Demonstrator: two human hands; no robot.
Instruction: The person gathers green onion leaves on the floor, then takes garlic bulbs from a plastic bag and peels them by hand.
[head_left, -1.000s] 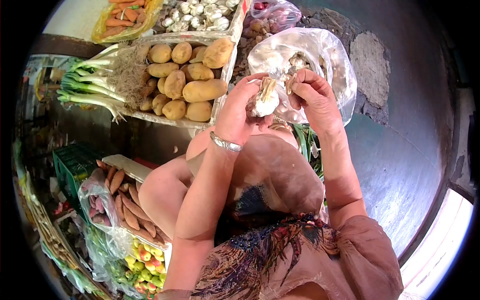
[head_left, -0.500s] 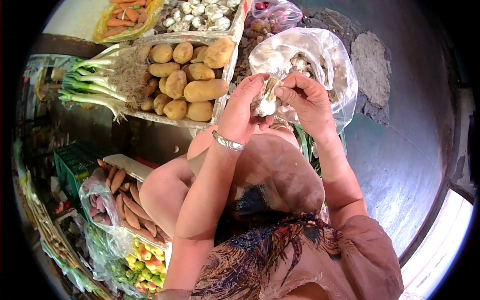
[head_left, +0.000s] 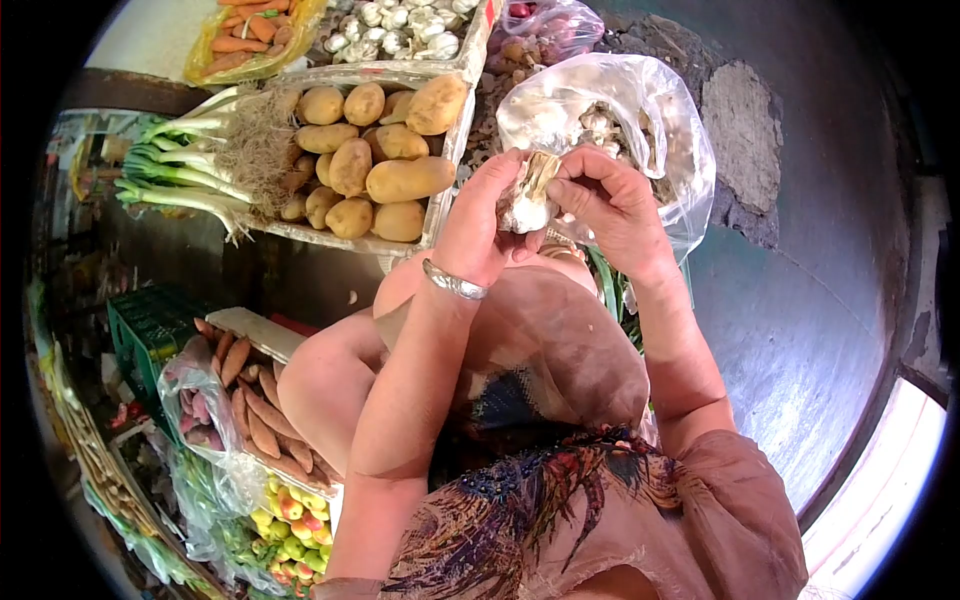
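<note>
A garlic bulb (head_left: 528, 205) with a dry, papery stem is held up in front of my lap. My left hand (head_left: 485, 215) is closed around its left side and underside, a silver bracelet on the wrist. The thumb and forefinger of my right hand (head_left: 618, 205) pinch at the dry stem and outer skin from the other side. Just beyond my hands lies an open clear plastic bag (head_left: 675, 130) containing more garlic bulbs (head_left: 600, 122). Part of the held bulb is hidden by my fingers.
To the left, a box of potatoes (head_left: 410, 180) has leeks (head_left: 190, 165) beside it. White garlic (head_left: 395, 30) and carrots (head_left: 235, 45) lie farther off. Sweet potatoes (head_left: 265, 415) and green-red fruit (head_left: 295, 530) are at lower left. Broken concrete (head_left: 740, 135) lies right of the bag.
The garlic bulb has turned slightly in my hands, with more of its dry stem showing. Both hands stay in nearly the same place.
</note>
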